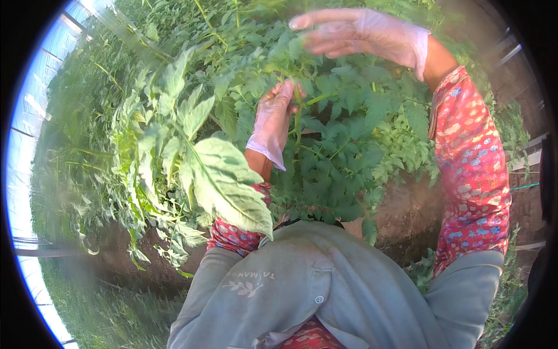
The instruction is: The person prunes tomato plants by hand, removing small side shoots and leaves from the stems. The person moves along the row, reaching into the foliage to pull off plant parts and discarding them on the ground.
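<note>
Tomato plants (344,165) with dense green leaves fill the view before me. My left hand (277,113), in a thin clear glove, grips a tomato stem (298,118) between thumb and fingers near the middle. Above and to the right of it, my right hand (362,35), gloved the same way, is held over the leaves with its fingers stretched out and slightly blurred. Nothing shows in that hand, though leaves lie right by its fingertips. A large pale tomato leaf (224,179) close to the camera covers part of my left forearm.
Bare soil (409,209) shows below the plants at right, with more soil (117,261) at lower left. Translucent greenhouse sheeting (26,118) on a frame stands along the left rim. A thin green string (524,186) and pale bars (527,157) lie at the right.
</note>
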`<state>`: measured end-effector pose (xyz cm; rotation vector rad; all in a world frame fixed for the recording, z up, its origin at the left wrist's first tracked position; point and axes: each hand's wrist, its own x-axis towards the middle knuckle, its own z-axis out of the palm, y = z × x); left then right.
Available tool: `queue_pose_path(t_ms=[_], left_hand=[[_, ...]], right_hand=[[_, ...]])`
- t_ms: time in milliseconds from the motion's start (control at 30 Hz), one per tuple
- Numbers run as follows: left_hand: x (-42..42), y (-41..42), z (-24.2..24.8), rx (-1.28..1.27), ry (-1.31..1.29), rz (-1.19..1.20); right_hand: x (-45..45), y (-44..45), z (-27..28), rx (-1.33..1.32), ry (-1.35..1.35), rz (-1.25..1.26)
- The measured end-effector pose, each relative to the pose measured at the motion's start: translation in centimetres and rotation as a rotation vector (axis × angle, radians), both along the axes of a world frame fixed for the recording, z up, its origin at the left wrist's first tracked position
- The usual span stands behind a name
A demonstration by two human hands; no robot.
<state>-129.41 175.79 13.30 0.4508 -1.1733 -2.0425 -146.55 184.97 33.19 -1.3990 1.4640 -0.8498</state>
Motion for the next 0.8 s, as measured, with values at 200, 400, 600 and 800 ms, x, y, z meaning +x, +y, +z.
queue_pose_path(t_ms=[200,400,600,800], left_hand=[[2.1,-0.5,1.0,0.221,0.028,-0.060],[2.0,3.7,9.7,0.012,-0.150,0.147],[3.5,2.5,10.9,0.183,-0.173,0.320],[5.3,1.1,10.8,0.036,-0.101,0.355]], right_hand=[[0.2,-2.1,-3.8,0.137,0.309,-0.053],[4.0,-1.9,-2.4,0.123,0.480,-0.241],[-0.3,-4.6,-5.8,-0.006,0.111,0.078],[-9.3,-4.7,-9.5,-0.306,-0.290,-0.139]])
